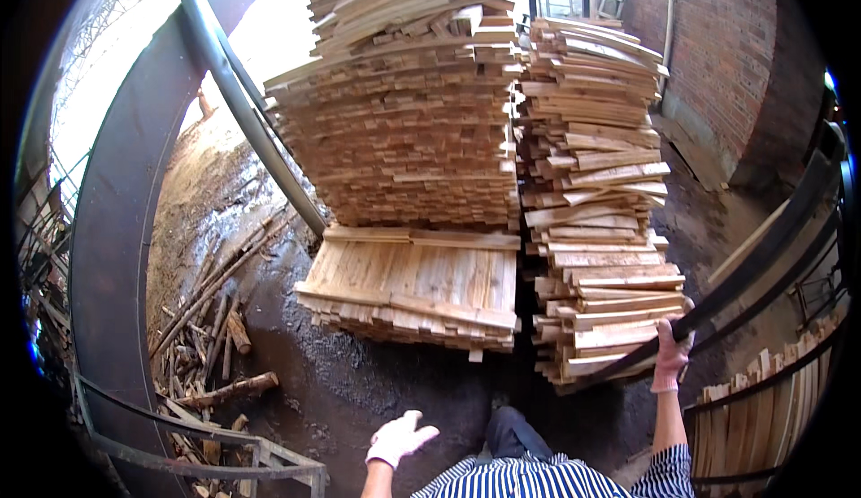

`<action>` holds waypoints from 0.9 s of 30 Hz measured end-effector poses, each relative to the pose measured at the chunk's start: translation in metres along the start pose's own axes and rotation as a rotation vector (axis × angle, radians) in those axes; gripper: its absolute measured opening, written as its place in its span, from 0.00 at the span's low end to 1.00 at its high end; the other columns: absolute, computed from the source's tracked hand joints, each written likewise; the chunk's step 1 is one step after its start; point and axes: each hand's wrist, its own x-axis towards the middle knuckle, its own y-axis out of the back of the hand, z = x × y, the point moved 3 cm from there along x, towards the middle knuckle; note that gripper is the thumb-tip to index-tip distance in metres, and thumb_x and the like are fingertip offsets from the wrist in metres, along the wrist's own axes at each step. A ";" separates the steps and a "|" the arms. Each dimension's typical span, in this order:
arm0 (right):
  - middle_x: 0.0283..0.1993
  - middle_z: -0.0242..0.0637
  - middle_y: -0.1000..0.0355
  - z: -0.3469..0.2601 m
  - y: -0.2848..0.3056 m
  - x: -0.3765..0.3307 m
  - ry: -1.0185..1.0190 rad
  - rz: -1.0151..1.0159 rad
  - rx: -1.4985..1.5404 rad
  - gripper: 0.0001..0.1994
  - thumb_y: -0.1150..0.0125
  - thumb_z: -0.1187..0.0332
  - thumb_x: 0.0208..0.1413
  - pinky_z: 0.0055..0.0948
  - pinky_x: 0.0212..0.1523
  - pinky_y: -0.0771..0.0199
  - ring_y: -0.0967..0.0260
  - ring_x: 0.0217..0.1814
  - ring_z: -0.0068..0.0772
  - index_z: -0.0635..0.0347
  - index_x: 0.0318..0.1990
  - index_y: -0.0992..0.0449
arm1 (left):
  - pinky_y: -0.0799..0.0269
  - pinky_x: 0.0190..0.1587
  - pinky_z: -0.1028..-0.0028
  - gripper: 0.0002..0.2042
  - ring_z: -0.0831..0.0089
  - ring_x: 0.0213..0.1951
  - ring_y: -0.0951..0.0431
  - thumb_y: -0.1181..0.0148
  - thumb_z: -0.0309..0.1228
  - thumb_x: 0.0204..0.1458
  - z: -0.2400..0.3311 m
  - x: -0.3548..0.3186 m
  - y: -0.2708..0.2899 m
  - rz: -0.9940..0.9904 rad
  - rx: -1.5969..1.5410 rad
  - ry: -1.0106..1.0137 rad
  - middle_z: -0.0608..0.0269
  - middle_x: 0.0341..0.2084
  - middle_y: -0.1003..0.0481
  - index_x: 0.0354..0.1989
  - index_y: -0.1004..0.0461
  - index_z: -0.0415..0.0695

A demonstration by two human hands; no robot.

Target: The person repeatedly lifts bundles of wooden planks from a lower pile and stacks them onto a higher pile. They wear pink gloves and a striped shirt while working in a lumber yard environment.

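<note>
Empty, our left hand point(401, 440) spreads its fingers before the low board pile point(408, 274); by the taller plank stack point(601, 175), our right hand point(672, 355) wraps a dark bar point(737, 281); we should grip firmly, knuckles clear of the stack.

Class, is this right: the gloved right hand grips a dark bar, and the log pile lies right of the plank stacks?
No: the head view shows the log pile left of the plank stacks. The right hand grips a dark bar.
</note>
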 end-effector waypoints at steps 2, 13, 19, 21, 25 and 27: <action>0.39 0.20 0.31 -0.023 -0.008 -0.006 -0.012 0.030 0.048 0.33 0.27 0.67 0.53 0.23 0.53 0.34 0.35 0.43 0.16 0.60 0.66 0.35 | 0.34 0.63 0.58 0.40 0.49 0.61 0.28 0.45 0.65 0.53 0.022 0.016 0.008 -0.048 0.055 -0.066 0.47 0.59 0.27 0.66 0.36 0.47; 0.55 0.35 0.33 0.005 -0.027 -0.007 -0.069 0.247 -0.054 0.44 0.27 0.64 0.54 0.31 0.60 0.35 0.35 0.55 0.29 0.64 0.73 0.49 | 0.33 0.63 0.59 0.37 0.50 0.60 0.28 0.41 0.57 0.54 0.083 0.157 0.056 -0.175 0.186 -0.339 0.48 0.60 0.28 0.66 0.37 0.44; 0.66 0.53 0.36 0.058 -0.114 -0.167 -1.093 0.190 -0.540 0.39 0.30 0.59 0.53 0.38 0.70 0.41 0.40 0.70 0.41 0.69 0.67 0.41 | 0.30 0.59 0.59 0.36 0.49 0.58 0.26 0.37 0.54 0.53 0.031 0.209 0.083 -0.309 0.247 -0.233 0.43 0.55 0.25 0.65 0.35 0.44; 0.65 0.51 0.35 0.070 -0.171 -0.186 -1.127 -0.217 -0.528 0.40 0.30 0.56 0.50 0.40 0.66 0.35 0.33 0.65 0.44 0.67 0.67 0.39 | 0.30 0.59 0.59 0.37 0.49 0.58 0.26 0.35 0.54 0.52 0.015 0.239 0.088 -0.369 0.217 -0.170 0.43 0.54 0.25 0.65 0.35 0.45; 0.60 0.53 0.32 0.129 -0.276 -0.179 -0.691 -0.718 -0.834 0.35 0.35 0.55 0.45 0.42 0.61 0.30 0.33 0.63 0.53 0.63 0.60 0.34 | 0.30 0.60 0.59 0.38 0.48 0.58 0.26 0.33 0.52 0.49 0.009 0.297 0.114 -0.408 0.276 -0.098 0.44 0.55 0.25 0.66 0.36 0.46; 0.44 0.48 0.29 0.159 -0.348 -0.152 -0.590 -0.965 -0.880 0.24 0.37 0.62 0.41 0.45 0.49 0.24 0.26 0.49 0.51 0.61 0.46 0.33 | 0.31 0.60 0.58 0.39 0.48 0.59 0.27 0.32 0.51 0.47 -0.011 0.335 0.130 -0.327 0.273 -0.099 0.44 0.56 0.26 0.67 0.37 0.46</action>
